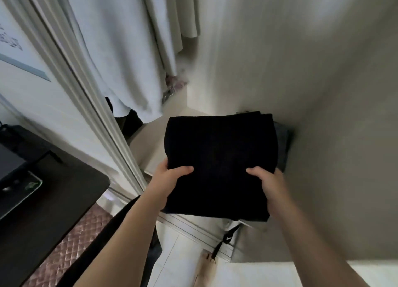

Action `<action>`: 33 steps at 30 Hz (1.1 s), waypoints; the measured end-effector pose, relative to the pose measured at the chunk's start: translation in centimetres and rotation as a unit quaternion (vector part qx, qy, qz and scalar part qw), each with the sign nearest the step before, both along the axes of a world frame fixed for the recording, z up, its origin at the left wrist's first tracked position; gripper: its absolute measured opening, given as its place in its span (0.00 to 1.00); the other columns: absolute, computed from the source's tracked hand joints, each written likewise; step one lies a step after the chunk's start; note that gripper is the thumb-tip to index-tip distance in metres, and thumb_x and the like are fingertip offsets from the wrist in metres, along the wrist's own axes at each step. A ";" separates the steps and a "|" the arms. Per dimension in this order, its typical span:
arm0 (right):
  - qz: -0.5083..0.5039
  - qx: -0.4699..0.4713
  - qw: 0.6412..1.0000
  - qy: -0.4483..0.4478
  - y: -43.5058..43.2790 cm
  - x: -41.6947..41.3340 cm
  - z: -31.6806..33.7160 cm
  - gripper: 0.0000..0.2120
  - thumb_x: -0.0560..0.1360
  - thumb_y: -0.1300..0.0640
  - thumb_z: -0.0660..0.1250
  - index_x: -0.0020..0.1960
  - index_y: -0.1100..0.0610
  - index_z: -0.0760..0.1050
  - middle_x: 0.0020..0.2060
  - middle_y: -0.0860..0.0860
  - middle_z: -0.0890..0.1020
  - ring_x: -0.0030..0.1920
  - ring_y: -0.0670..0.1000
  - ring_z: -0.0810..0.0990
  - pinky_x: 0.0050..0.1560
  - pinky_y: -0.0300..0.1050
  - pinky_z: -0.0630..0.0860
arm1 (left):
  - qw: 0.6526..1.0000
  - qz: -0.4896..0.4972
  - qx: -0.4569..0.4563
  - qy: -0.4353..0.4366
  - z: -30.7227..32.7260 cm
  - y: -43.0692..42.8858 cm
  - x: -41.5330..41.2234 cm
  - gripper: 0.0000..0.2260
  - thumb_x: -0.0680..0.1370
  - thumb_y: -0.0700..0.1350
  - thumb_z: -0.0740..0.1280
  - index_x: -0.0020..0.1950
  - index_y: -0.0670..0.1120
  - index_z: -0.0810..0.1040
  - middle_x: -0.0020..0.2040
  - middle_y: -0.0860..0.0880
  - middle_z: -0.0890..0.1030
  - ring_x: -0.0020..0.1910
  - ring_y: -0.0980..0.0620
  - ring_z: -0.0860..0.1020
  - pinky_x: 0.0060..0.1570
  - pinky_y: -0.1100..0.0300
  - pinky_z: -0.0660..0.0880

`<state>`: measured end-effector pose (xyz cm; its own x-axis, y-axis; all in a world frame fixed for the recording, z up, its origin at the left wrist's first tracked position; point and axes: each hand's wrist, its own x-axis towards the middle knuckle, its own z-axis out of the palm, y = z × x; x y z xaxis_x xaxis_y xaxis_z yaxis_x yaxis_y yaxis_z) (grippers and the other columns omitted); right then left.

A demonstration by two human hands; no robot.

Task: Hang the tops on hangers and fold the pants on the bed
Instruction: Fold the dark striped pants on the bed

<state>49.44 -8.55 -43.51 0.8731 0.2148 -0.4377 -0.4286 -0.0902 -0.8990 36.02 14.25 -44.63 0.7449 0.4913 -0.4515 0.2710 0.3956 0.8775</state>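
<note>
Carried level: folded black fabric bundle (219, 164), probably pants, clamped at its near edge by left hand (167, 182) and right hand (269, 184), thumbs on top, fingers beneath, presumably to keep the folds intact. Held over pale wardrobe shelf (150, 155) beside hanging white garments (120, 56), above darker folded stack (282, 144) — apparently for stacking.

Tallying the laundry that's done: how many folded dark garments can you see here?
2: the black folded garment gripped by the left hand and right hand, and a grey folded garment beneath it on the shelf. More may be hidden underneath.
</note>
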 end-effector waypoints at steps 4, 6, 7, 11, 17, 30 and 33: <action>-0.052 0.034 0.998 0.008 2.7 3.8 -1.4 0.17 0.64 0.57 0.73 0.51 0.44 0.80 0.40 0.42 0.86 0.39 0.46 0.86 0.35 0.43 0.81 | 1.000 0.005 0.014 0.026 -1.2 1.1 6.4 0.20 0.70 0.41 0.78 0.60 0.51 0.79 0.48 0.49 0.87 0.45 0.48 0.87 0.40 0.53 0.83; -0.091 0.044 0.995 0.009 4.4 5.3 -2.2 0.16 0.65 0.59 0.71 0.49 0.42 0.79 0.40 0.43 0.86 0.39 0.46 0.85 0.34 0.41 0.80 | 0.999 -0.001 0.026 0.033 -1.7 1.7 9.4 0.20 0.70 0.41 0.77 0.60 0.51 0.79 0.49 0.49 0.87 0.44 0.49 0.87 0.39 0.55 0.83; -0.114 0.048 0.992 0.010 5.1 6.0 -2.6 0.15 0.67 0.61 0.71 0.48 0.42 0.79 0.40 0.44 0.86 0.39 0.47 0.85 0.35 0.41 0.79 | 0.999 -0.005 0.031 0.036 -1.9 2.0 10.8 0.20 0.71 0.41 0.77 0.60 0.51 0.79 0.50 0.48 0.87 0.44 0.49 0.87 0.39 0.55 0.83; -0.166 0.061 0.984 0.023 6.3 9.2 -3.8 0.18 0.69 0.63 0.70 0.49 0.40 0.78 0.39 0.40 0.86 0.38 0.42 0.84 0.32 0.36 0.79 | 0.997 -0.037 0.050 0.048 -3.0 2.8 16.1 0.20 0.68 0.42 0.77 0.58 0.52 0.79 0.52 0.49 0.86 0.46 0.49 0.86 0.42 0.55 0.83; -0.216 0.014 0.976 0.015 4.7 14.8 -5.3 0.17 0.69 0.62 0.70 0.49 0.41 0.78 0.47 0.47 0.85 0.47 0.51 0.84 0.45 0.48 0.81 | 0.988 -0.145 0.038 0.031 -5.7 3.1 24.8 0.21 0.74 0.38 0.75 0.66 0.49 0.78 0.55 0.49 0.86 0.51 0.47 0.86 0.47 0.54 0.82; -0.150 -0.387 0.909 0.030 1.9 27.3 -15.4 0.42 0.75 0.53 0.70 0.81 0.51 0.49 0.78 0.56 0.61 0.76 0.61 0.61 0.75 0.60 0.61 | 0.907 -0.237 0.317 0.143 -16.4 1.7 39.3 0.32 0.77 0.46 0.72 0.78 0.45 0.63 0.72 0.42 0.72 0.71 0.38 0.71 0.69 0.45 0.70; -0.031 -0.581 0.801 -0.141 2.6 26.1 -17.8 0.41 0.77 0.50 0.66 0.82 0.45 0.44 0.82 0.53 0.47 0.80 0.60 0.48 0.76 0.64 0.54 | 0.802 -0.225 0.552 0.045 -18.3 1.2 38.8 0.32 0.79 0.50 0.66 0.81 0.48 0.59 0.80 0.42 0.61 0.77 0.37 0.61 0.73 0.42 0.63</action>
<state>75.57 -5.95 -61.27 0.9655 -0.2427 -0.0948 -0.2600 -0.9223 -0.2861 74.87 15.40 -62.91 0.9473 0.3200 0.0122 0.2505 -0.7643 0.5943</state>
